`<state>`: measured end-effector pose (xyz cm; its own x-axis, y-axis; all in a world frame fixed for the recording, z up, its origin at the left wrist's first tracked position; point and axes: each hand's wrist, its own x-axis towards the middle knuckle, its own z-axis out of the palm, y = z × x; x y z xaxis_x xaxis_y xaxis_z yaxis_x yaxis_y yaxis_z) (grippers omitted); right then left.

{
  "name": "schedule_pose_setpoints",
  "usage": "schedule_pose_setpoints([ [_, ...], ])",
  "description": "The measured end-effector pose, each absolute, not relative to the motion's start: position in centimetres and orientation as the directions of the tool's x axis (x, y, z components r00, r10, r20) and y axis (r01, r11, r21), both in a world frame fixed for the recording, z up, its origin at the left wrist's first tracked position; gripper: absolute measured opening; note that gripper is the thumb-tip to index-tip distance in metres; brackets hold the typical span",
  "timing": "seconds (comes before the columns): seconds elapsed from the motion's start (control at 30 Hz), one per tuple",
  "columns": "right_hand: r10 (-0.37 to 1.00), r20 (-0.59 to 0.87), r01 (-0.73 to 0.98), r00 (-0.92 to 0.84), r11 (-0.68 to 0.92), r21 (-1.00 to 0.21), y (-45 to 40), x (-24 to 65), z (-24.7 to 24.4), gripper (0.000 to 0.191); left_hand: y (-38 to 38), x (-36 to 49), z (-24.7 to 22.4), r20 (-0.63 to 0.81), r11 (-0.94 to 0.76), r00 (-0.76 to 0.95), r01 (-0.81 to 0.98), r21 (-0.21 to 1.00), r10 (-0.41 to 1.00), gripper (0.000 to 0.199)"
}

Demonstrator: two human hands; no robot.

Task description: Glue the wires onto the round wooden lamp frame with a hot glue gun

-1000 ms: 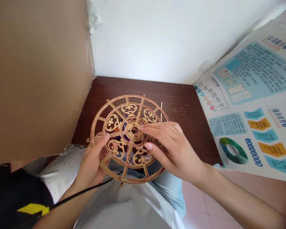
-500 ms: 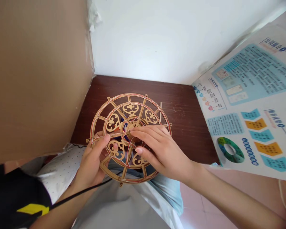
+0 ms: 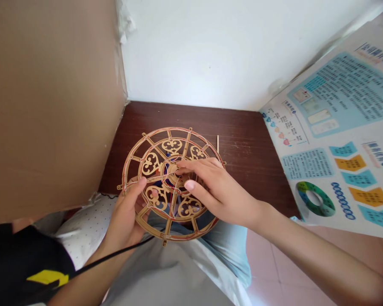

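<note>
A round, openwork wooden wheel (image 3: 166, 224) with heart-shaped scroll cut-outs is held tilted above my lap. Thin red and white wires run along its rings and spokes. My left hand (image 3: 126, 214) grips its left side, thumb on top and the other fingers underneath, partly seen through the gaps. Over the middle hub (image 3: 170, 174) lies my right hand (image 3: 225, 193), its fingers stretched out and the thumb apart from them. The right fingertips are at the wires by the hub; whether they pinch a wire I cannot make out.
A dark brown tabletop (image 3: 242, 144) lies behind the wheel, with a thin pale stick (image 3: 217, 143) on it. A cardboard panel (image 3: 51, 106) stands at the left, a white wall (image 3: 194, 55) behind, a printed poster board (image 3: 335, 140) at the right. A black cable (image 3: 115, 254) crosses my left forearm.
My right thumb has moved slightly up and right, closer to the hub, uncovering a lower scroll cut-out. The wheel has tilted or turned a little; my left hand keeps its grip.
</note>
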<state>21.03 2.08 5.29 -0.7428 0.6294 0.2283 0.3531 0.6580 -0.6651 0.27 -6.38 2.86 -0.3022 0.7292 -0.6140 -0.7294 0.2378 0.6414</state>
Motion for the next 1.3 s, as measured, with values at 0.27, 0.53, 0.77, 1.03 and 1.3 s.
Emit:
schedule_pose_setpoints([
  [0.27, 0.614, 0.224, 0.369, -0.757, 0.684, -0.63, 2.5, 20.3, 5.8, 0.047, -6.3, 0.1, 2.9, -0.624, 0.233, -0.307, -0.739, 0.632, 0.719, 0.053],
  [0.53, 0.586, 0.295, 0.359, -0.754, 0.746, -0.561, 2.8, 19.9, 6.0, 0.046, -6.3, 0.1, 2.6, -0.63, 0.218, -0.313, -0.754, 0.62, 0.711, 0.051],
  [0.77, 0.696, 0.489, 0.26, -0.526, 0.679, -0.686, -2.6, 22.0, 7.6, 0.035, -5.3, -0.8, 3.3, -0.565, 0.162, -0.371, -0.715, 0.68, 0.737, 0.024],
  [1.03, 0.907, -0.41, -0.325, -0.097, -0.418, -0.848, -15.8, 16.2, -1.1, 0.054, -0.9, -2.5, 6.1, -0.312, -0.065, -0.417, -0.679, 0.731, 0.854, 0.011],
  [1.3, 0.586, -0.802, -0.529, -0.116, -0.72, -0.45, -11.1, 8.0, -3.2, 0.056, 0.7, -3.7, 5.9, -0.183, -0.12, -0.363, -0.672, 0.73, 0.914, 0.009],
])
